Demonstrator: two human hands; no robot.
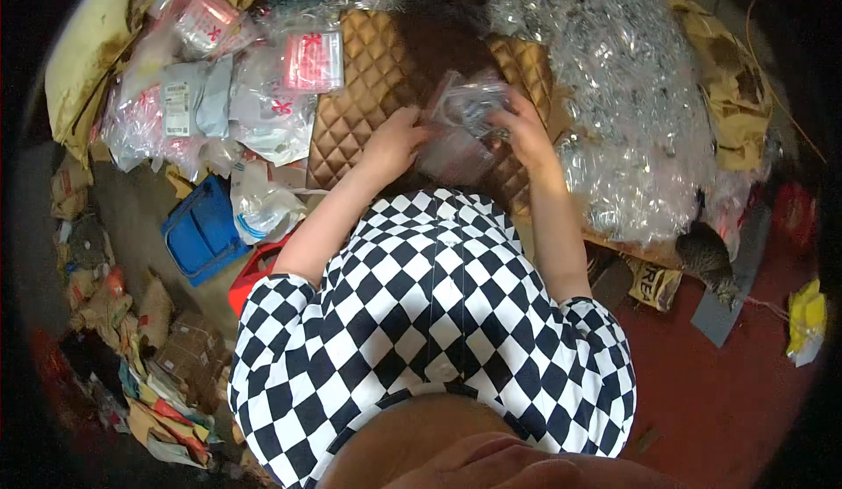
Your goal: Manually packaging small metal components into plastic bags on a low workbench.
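My left hand (396, 138) and my right hand (524, 129) both grip a small clear plastic bag (463, 125) holding small grey metal parts. The bag hangs just above a brown quilted cushion (364, 77) in front of me. My forearms reach out from the sleeves of a black-and-white checked top (430, 314). The left hand pinches the bag's left edge, the right hand its upper right corner.
A big heap of clear packets (614, 77) lies to the right on brown cardboard (732, 77). Packets with red labels (311, 59) and grey mailers (189, 94) pile at the left. A blue crate (202, 230) and a red item (254, 274) sit lower left. A tabby cat (706, 256) crouches at right.
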